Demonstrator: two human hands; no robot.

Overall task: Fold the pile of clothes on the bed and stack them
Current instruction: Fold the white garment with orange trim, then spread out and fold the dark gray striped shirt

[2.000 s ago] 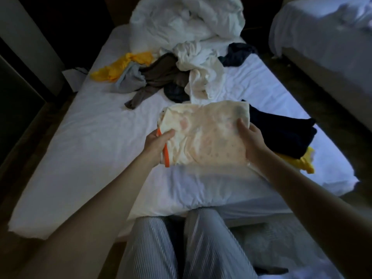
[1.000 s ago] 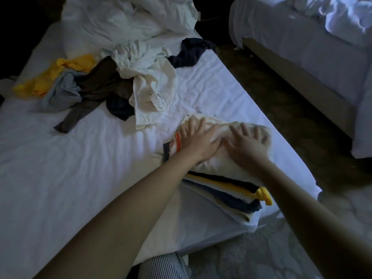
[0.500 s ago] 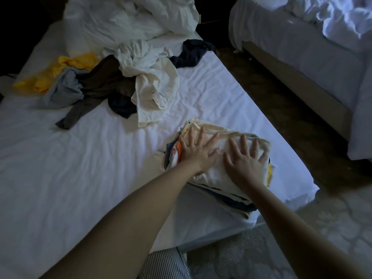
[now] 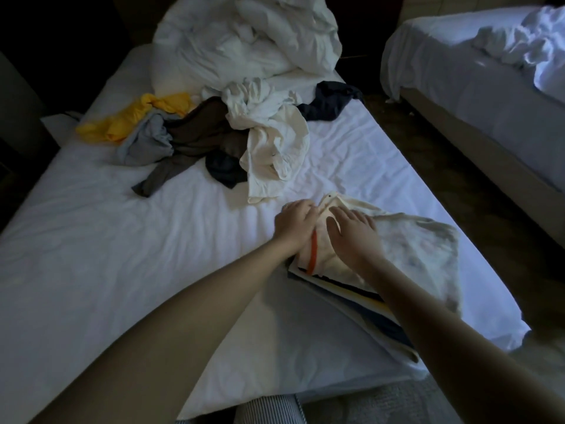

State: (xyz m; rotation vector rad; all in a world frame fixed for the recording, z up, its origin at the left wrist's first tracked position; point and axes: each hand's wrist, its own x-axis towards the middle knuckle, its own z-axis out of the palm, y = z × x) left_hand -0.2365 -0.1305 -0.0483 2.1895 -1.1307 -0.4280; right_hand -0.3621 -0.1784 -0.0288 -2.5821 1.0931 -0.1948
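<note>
— Right hand [image 4: 351,237]?
— Lay flat on the top piece [image 4: 412,246], fingers straight.
— Left hand [image 4: 295,223]?
— Touched that piece's left edge by the orange trim [image 4: 312,255], fingers bent. Could not tell whether pinching or merely pressing.
— And the clothes?
— Sat folded in a stack [image 4: 351,290] at the bed's [image 4: 122,240] near right corner. Lay unfolded in a pile [image 4: 214,133] around the bed's middle, toward its far end.
— Risks?
— Looked lopsided up top: draped past the layers beneath, close to the bed's right edge. Could have slid off the bed if smoothed rightward too hard. Could also have dragged the lower layers askew if pressed unevenly, undoing the neat folds.
</note>
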